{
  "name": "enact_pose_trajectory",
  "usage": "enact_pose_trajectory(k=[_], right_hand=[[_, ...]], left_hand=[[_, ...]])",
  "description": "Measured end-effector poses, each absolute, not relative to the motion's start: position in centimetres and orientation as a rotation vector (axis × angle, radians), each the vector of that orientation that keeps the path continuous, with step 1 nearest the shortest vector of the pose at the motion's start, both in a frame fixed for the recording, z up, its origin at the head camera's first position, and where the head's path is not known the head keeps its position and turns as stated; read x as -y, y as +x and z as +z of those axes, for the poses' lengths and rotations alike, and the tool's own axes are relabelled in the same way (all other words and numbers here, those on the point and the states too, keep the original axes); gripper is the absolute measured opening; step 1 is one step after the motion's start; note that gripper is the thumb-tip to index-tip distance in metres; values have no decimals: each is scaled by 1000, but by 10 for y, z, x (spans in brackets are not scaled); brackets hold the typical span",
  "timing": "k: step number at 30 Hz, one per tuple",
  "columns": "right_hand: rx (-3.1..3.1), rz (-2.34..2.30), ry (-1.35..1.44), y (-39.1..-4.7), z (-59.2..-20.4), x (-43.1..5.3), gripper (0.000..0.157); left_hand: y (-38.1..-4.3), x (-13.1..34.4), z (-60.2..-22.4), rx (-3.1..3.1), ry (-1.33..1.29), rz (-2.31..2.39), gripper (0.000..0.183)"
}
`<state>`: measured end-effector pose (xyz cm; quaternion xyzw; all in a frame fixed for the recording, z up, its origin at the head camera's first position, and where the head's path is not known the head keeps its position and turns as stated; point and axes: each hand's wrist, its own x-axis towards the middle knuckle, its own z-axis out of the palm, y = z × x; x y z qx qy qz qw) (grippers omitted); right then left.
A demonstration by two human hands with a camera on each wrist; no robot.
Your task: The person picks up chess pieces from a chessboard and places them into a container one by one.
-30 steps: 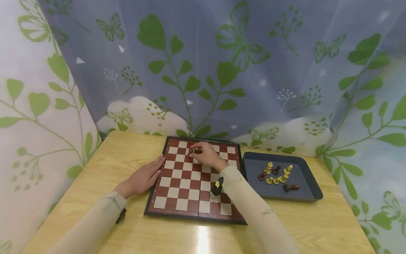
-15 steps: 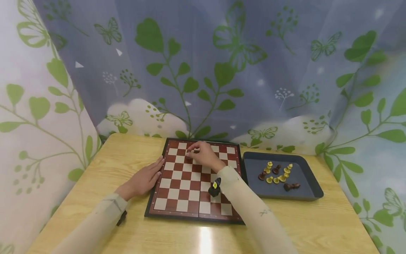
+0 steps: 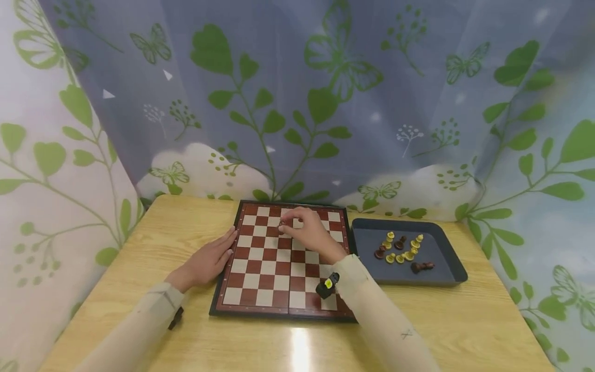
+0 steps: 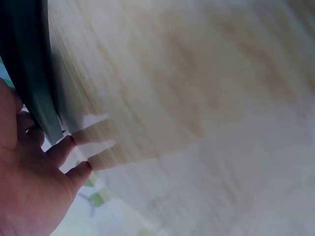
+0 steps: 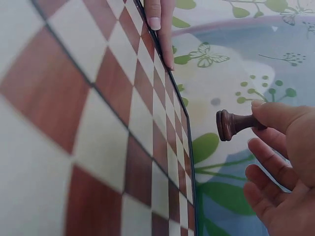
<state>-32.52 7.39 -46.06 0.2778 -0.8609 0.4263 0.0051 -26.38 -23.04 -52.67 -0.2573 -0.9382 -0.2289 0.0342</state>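
A dark brown chess piece (image 5: pixel 234 124) is pinched between the thumb and forefinger of my right hand (image 3: pixel 309 231). Its round base points at the chessboard (image 3: pixel 266 282), with a gap between them in the right wrist view; the top of the piece is hidden by the fingertips. The other right-hand fingers curve loosely beside it. Over the far half of the red-and-white board, this hand covers several squares. My left hand (image 3: pixel 206 262) lies along the board's left edge, fingers stretched out, fingertips at the dark frame (image 4: pixel 34 73).
Right of the board stands a dark grey tray (image 3: pixel 457 276). In it are several gold chess pieces (image 3: pixel 390 258) and several dark brown ones (image 3: pixel 422 267), some upright, some lying. A patterned curtain (image 3: pixel 279 103) hangs behind the wooden table (image 3: pixel 186 217).
My right hand has shifted a little to the right over the board with the chess piece. The left hand stays at the board's edge. The head view has turned slightly.
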Motion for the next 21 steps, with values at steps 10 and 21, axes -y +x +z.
enact_pose_trajectory(k=[10, 21], right_hand=[[2642, 1299, 802, -294, -469, -129, 22], [2584, 1136, 633, -264, -469, -214, 21]], left_hand=[[-266, 236, -527, 2874, -820, -711, 52], [-266, 232, -530, 2884, -821, -724, 51]])
